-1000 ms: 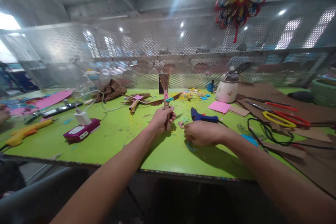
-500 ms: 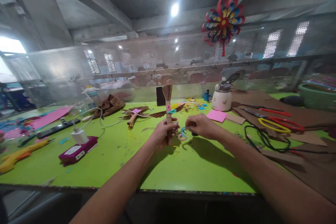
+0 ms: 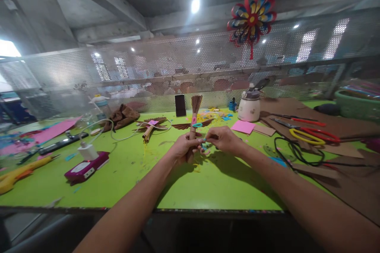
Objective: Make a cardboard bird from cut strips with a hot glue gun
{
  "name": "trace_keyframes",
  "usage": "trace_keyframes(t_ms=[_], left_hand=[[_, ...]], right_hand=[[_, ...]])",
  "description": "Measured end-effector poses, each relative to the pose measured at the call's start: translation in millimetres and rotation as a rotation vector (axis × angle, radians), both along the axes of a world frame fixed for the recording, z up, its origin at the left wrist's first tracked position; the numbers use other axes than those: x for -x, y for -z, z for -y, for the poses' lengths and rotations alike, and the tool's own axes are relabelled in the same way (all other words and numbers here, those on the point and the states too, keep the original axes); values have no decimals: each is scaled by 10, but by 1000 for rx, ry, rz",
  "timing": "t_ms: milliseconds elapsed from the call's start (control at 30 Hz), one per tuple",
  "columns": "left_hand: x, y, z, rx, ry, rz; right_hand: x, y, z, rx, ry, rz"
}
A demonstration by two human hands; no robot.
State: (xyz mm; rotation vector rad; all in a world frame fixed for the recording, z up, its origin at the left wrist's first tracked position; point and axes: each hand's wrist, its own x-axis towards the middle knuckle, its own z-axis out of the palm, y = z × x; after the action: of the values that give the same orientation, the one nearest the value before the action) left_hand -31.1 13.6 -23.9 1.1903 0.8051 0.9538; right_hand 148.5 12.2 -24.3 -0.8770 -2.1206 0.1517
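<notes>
My left hand (image 3: 187,148) is wrapped round the lower part of a brown paper tube figure (image 3: 196,106), which stands upright with a pleated fan top and pleated side wings. A pink loop (image 3: 194,120) and a turquoise loop (image 3: 197,125) sit on its front. Close beside it, my right hand (image 3: 222,138) is closed in a pinch, its fingertips meeting the left thumb. A speck of blue shows at the pinch, too small to name. Just below the fingertips are small blue and pink curls (image 3: 205,151), partly hidden by the fingers.
A similar paper figure (image 3: 151,126) lies to the left, near a purple power block (image 3: 86,168) and a yellow glue gun (image 3: 23,174). Rightward are a white bottle (image 3: 248,108), pink paper (image 3: 243,126), scissors (image 3: 307,136), black cord (image 3: 292,152) and cardboard (image 3: 291,112). A phone (image 3: 180,105) stands behind.
My right hand has moved left until its fingertips meet the left hand's. The paper figure has shifted slightly right and leans a little, and its wings show more.
</notes>
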Motion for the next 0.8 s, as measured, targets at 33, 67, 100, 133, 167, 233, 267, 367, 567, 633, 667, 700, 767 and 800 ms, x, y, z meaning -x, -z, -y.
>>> trace_keyframes(t_ms=[33,67,100,133,167,233,267,367,567,633,667,700,767,800], left_hand=[[2,4,-6,0,-7,-8],[2,7,-10,-6,-17,-20],[0,8,-11,-18,-27,-34],[-4,9,-11,-31,-36,-47],[-10,10,-9,-43,-45,-57],[-21,11,-7,-60,-69,-66],[-25,14,-7,-63,-86,-65],[-28,27,-19,-77,-148,-50],[-13,44,-30,-110,-144,1],[-15,30,-15,-103,-129,19],[-16,19,-5,-91,-127,27],[-17,9,4,-77,-130,32],[-16,-8,19,-65,-141,38],[-13,-13,24,-70,-145,37]], right_hand=[[4,10,-5,-5,-4,2],[7,20,-11,-7,-4,5],[8,30,-20,-5,-2,7],[8,36,-27,0,1,9],[7,38,-33,8,7,9],[4,26,-33,32,18,18],[3,14,-28,49,23,27],[7,-30,7,148,22,45],[63,-8,45,376,-109,-67],[85,17,37,310,-76,-55],[92,26,31,261,-51,-36],[97,33,25,213,-33,-11],[96,39,14,141,-16,19],[92,39,9,121,-17,19]])
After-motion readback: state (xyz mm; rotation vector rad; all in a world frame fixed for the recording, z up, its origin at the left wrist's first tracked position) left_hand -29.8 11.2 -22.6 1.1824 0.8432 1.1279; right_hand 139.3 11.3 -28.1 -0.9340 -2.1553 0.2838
